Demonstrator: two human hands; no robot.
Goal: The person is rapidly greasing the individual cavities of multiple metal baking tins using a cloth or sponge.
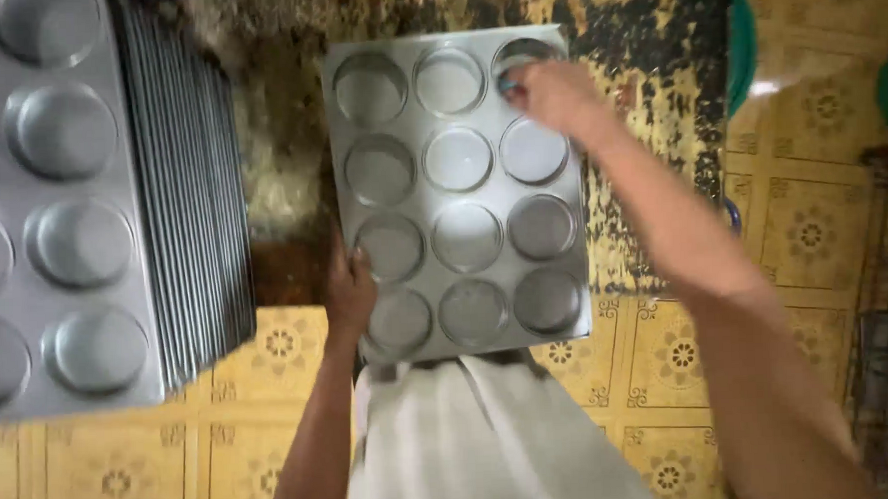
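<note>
One grey metal muffin tray [488, 110] lies in the middle, and it has twelve round cups, set in four rows of three. One tall stack of upturned grey metal muffin trays [181, 190] stands at the left; the trays in it are too many and too thin at the edge to count, and the top tray shows eight round cup bottoms, some cut off by the frame. Two bare hands are in view: one left hand [351, 287] and one right hand [554, 93]. One white cloth apron [470, 435] shows below.
</note>
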